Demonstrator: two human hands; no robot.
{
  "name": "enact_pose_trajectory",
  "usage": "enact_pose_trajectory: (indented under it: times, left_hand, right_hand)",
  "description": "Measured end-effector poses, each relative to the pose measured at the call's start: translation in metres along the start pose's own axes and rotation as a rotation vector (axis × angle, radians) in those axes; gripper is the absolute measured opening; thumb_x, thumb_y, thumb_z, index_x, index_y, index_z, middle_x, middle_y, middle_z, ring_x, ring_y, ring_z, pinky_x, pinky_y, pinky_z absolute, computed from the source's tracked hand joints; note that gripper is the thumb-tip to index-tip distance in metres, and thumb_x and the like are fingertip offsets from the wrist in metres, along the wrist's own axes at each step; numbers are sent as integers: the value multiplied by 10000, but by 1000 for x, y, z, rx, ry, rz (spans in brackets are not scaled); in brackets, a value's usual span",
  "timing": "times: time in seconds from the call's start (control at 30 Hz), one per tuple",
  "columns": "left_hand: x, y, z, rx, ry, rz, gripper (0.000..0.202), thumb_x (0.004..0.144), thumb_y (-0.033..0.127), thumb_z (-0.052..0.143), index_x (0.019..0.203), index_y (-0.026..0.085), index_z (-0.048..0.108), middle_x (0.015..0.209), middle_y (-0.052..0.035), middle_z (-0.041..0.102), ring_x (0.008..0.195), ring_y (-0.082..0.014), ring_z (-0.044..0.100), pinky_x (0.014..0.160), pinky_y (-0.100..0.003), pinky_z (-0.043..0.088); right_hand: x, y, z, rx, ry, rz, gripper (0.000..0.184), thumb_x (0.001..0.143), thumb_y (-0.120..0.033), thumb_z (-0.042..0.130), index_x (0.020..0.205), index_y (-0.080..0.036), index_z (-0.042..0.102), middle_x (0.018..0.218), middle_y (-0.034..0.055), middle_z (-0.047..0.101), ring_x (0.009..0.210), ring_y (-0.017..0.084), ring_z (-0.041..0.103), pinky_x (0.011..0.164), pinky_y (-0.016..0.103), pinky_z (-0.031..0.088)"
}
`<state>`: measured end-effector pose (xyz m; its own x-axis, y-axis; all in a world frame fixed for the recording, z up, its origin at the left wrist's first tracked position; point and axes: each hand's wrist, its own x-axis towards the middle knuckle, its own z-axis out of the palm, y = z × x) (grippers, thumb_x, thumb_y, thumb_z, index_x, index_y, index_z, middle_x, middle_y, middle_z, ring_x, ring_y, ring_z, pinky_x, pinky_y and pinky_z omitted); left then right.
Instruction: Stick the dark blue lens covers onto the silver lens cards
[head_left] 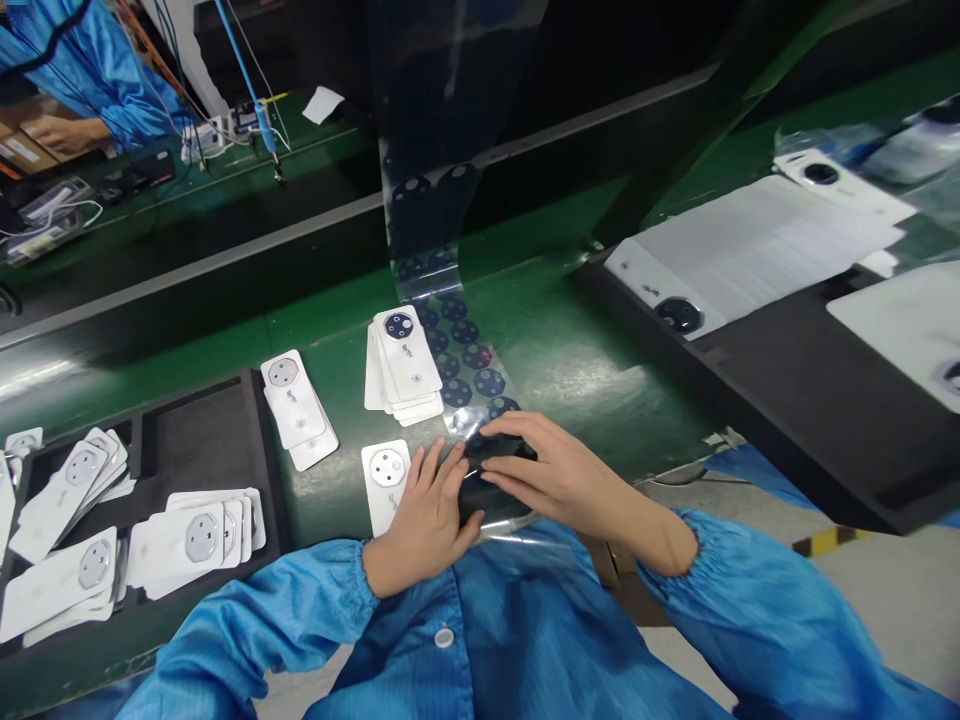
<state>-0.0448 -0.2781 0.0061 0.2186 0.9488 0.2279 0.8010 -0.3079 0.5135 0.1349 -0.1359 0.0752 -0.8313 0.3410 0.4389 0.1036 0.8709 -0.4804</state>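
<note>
A clear film strip (480,405) with paired rows of round dark-blue stickers runs down the green bench toward me. My left hand (427,515) lies palm down with fingers apart, its fingertips at the strip's left edge. Beneath that hand, a white phone-shaped card (384,475) with a round pale camera ring is partly covered. My right hand (551,470) reaches over the strip's near end, thumb and index fingertips close together at the film. What lies under those fingertips is hard to make out. Just beyond sits a stack of white cards (412,370), the top one bearing a dark-blue round sticker.
Two overlapping white cards (300,415) lie left of the stack. A black divided tray (199,420) holds several card piles at left. At right, another black tray (787,400) carries a fanned row of cards (772,245). A co-worker's hand (64,132) shows at upper left.
</note>
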Motion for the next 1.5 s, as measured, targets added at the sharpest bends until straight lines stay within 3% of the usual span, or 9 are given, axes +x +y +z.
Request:
enact_pose_trajectory:
  times: [0.13, 0.37, 0.47, 0.57, 0.7, 0.9, 1.07, 1.33, 1.5]
  left_hand:
    - [1, 0, -2, -19, -23, -10, 714, 1014, 321, 519, 1562, 95, 122, 1603, -209, 277, 1536, -381, 85, 1186, -699, 255]
    - [3, 3, -7, -138, 20, -45, 658, 967, 360, 599, 1508, 120, 311, 1597, -213, 288, 1515, -409, 173, 1192, -703, 218]
    - [2, 4, -14, -254, 129, -54, 623, 984, 426, 592, 1490, 158, 347, 1562, -197, 355, 1481, -369, 287, 1203, -659, 238]
    - [3, 1, -18, -401, 260, -62, 377, 1024, 423, 544, 1330, 210, 489, 1384, -148, 538, 1356, -296, 468, 1141, -548, 391]
    - [7, -3, -18, -571, 361, -91, 152, 1022, 357, 573, 1038, 210, 540, 1123, -93, 625, 1132, -236, 600, 982, -408, 508]
    - [8, -2, -21, -716, 356, -139, 206, 996, 330, 594, 863, 195, 513, 1023, -61, 606, 968, -195, 600, 873, -321, 475]
    - [7, -1, -22, -793, 317, -158, 268, 994, 392, 592, 837, 186, 523, 1010, -70, 599, 968, -211, 584, 884, -333, 441]
    - [6, -6, -23, -879, 279, -171, 351, 1001, 495, 570, 857, 177, 541, 1014, -69, 578, 965, -223, 566, 868, -339, 425]
    - [6, -5, -23, -892, 291, -186, 332, 1000, 467, 579, 836, 183, 524, 1013, -69, 579, 972, -223, 562, 873, -336, 421]
  right_hand:
    - [-11, -11, -7, 86, 63, 88, 108, 1003, -232, 634, 972, -172, 719, 1214, 170, 566, 1171, 349, 537, 975, 577, 514]
    - [-23, -33, -12, 357, 186, 345, 192, 1037, -348, 597, 1059, -258, 765, 1207, 113, 575, 1137, 289, 572, 936, 431, 543]
    - [-29, -37, 2, 703, 268, 552, 285, 1051, -457, 570, 1122, -274, 776, 1140, 102, 620, 1030, 247, 622, 864, 361, 571]
    - [-32, -41, 23, 1094, 305, 786, 346, 1010, -543, 615, 1097, -254, 785, 1043, 95, 682, 918, 226, 642, 797, 336, 576]
    - [-32, -48, 42, 1231, 261, 973, 351, 933, -549, 723, 1108, -249, 780, 1002, 69, 712, 932, 221, 635, 875, 346, 537]
    - [-33, -49, 51, 726, 190, 823, 292, 981, -466, 642, 1126, -248, 770, 1114, 71, 711, 1019, 257, 653, 936, 407, 512]
    - [-22, -48, 48, 241, 300, 622, 288, 1003, -365, 607, 1208, -194, 716, 1180, 99, 666, 1110, 266, 618, 993, 414, 473]
    - [-1, -46, 30, 459, 119, 512, 105, 999, -260, 615, 990, -220, 711, 915, 22, 670, 851, 190, 630, 765, 307, 498]
    - [-2, -46, 26, 449, 69, 529, 99, 993, -250, 610, 969, -220, 701, 923, 19, 676, 866, 193, 633, 768, 303, 484]
